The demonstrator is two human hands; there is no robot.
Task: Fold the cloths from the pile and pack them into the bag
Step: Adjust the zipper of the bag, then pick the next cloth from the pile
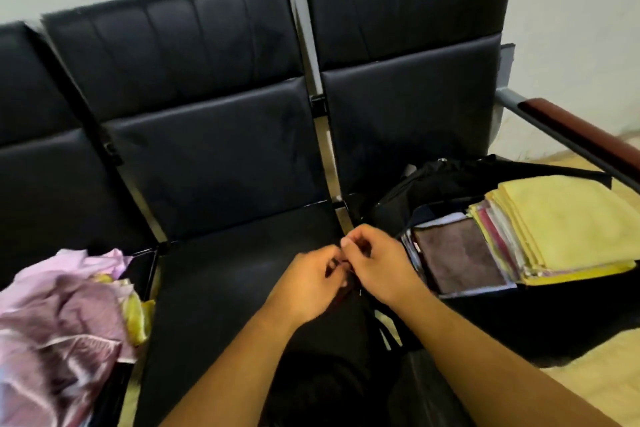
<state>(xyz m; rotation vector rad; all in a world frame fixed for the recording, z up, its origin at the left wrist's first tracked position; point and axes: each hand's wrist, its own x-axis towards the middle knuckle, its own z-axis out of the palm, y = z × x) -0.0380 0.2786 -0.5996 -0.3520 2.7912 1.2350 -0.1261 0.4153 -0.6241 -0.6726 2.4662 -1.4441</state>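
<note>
A loose pile of pink, mauve and yellow cloths lies on the left seat. On the right seat an open black bag holds folded cloths: a brown one on top of a small stack, and a tall yellow stack beside it. My left hand and my right hand meet over the front of the middle seat. Both have curled fingers that pinch a small dark thing between them; blur hides what it is.
A row of black padded seats stands against a pale wall. A metal armrest with a brown wooden top bounds the right seat. Beige floor shows at the lower right. A dark cloth or strap lies under my wrists.
</note>
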